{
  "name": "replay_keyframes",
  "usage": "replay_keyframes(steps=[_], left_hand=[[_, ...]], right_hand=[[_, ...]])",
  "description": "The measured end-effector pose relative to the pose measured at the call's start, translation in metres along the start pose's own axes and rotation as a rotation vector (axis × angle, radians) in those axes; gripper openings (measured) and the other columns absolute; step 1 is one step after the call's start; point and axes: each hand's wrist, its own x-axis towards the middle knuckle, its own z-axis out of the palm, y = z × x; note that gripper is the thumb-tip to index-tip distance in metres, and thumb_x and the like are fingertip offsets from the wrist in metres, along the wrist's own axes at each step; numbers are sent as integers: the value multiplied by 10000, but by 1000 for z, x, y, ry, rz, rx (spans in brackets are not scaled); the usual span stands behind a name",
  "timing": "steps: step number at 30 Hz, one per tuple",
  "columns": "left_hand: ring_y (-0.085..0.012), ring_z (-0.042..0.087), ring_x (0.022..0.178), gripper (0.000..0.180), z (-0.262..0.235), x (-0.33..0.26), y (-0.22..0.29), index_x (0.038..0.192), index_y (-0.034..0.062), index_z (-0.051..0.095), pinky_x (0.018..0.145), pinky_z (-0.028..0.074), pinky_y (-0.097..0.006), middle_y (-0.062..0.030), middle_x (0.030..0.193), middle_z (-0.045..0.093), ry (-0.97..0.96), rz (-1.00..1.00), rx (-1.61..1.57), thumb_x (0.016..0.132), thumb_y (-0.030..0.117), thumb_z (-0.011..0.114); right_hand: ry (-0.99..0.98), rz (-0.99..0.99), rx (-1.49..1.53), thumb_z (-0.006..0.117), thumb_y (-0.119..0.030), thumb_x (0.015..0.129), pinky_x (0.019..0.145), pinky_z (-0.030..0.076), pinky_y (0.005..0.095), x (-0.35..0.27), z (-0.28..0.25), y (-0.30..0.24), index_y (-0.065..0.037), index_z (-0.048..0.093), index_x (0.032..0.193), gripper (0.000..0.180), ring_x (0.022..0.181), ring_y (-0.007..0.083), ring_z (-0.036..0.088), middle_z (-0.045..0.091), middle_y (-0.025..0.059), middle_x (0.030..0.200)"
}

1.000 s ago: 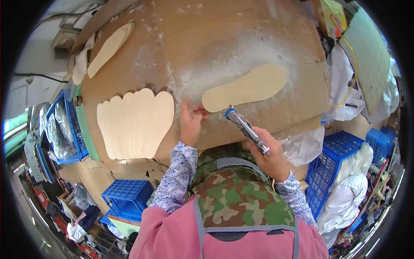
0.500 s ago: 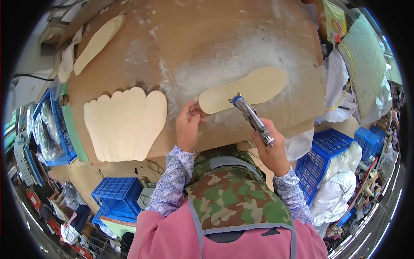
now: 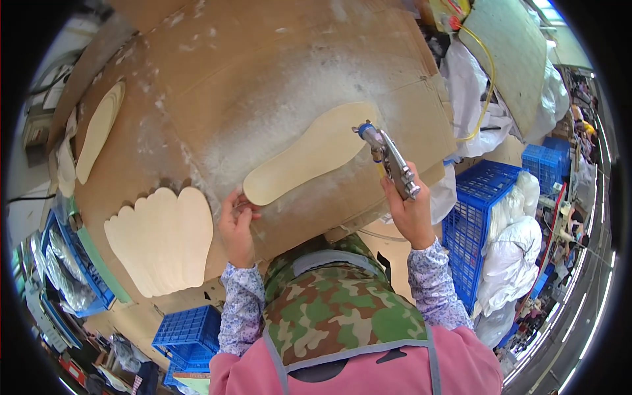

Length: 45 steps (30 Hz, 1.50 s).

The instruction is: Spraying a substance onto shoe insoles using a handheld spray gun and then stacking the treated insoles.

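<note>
My right hand [image 3: 413, 214] is wrapped round the handle of a metal spray gun [image 3: 390, 158] with a blue ring near its nozzle. The nozzle is over the wide toe end of a pale, sole-shaped insole [image 3: 309, 155] on the cardboard. At the narrow heel end, my left hand [image 3: 237, 227] has its fingers curled against the insole's edge; some fingertips are partly hidden there. Left of that hand, several overlapping insoles [image 3: 164, 240] lie fanned out. A further small stack of insoles [image 3: 99, 131] rests at the far left.
Brown cardboard [image 3: 230, 66] with white residue covers the table. A yellow hose [image 3: 492, 72] hangs at the table's right. Blue crates stand below the table's edge, one at right [image 3: 464, 243] beside white bags [image 3: 513, 257], another at lower left [image 3: 187, 336].
The spray gun has moved from the insole's middle towards its toe end, on the right. My left hand remains at the heel. The whole view has turned and shifted.
</note>
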Motion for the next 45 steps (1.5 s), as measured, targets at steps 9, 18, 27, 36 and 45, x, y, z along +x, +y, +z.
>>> replay_keyframes(steps=[9,18,27,36,45], left_hand=[[-162,570,919,394,-3,-1,4,1263,-2,467,749,472,-265,-94,1098,565,-16,-46,1,870,11,458],[-163,577,895,408,-11,-1,3,1278,-16,468,722,482,-262,-102,1077,578,-105,-8,-28,871,11,465],[-82,505,688,569,-15,-1,9,1384,22,276,481,399,-184,-147,1092,533,-144,-68,-31,834,-9,420],[-93,504,633,571,-22,-1,8,1358,18,287,465,391,-186,-163,1085,544,-145,-109,-69,806,-7,429],[-54,479,600,506,-14,3,10,1336,29,319,418,343,-160,-135,1071,540,-110,-104,-5,846,33,446]], right_hand=[[71,125,-46,604,-32,840,562,438,298,-16,-13,16,-32,534,1083,253,613,181,555,566,101,717],[-117,84,4,609,-14,822,636,465,347,-53,12,-10,-40,528,1070,262,738,342,599,592,168,824],[-272,15,22,629,4,786,624,467,323,-72,42,-45,-29,547,1061,289,728,294,607,590,150,834],[-427,-81,114,579,100,669,720,488,345,-84,67,-60,-15,513,1111,461,851,352,600,584,179,956],[-154,-21,21,603,-14,822,618,467,322,-55,41,-41,-32,534,1075,262,682,292,598,585,144,778]])
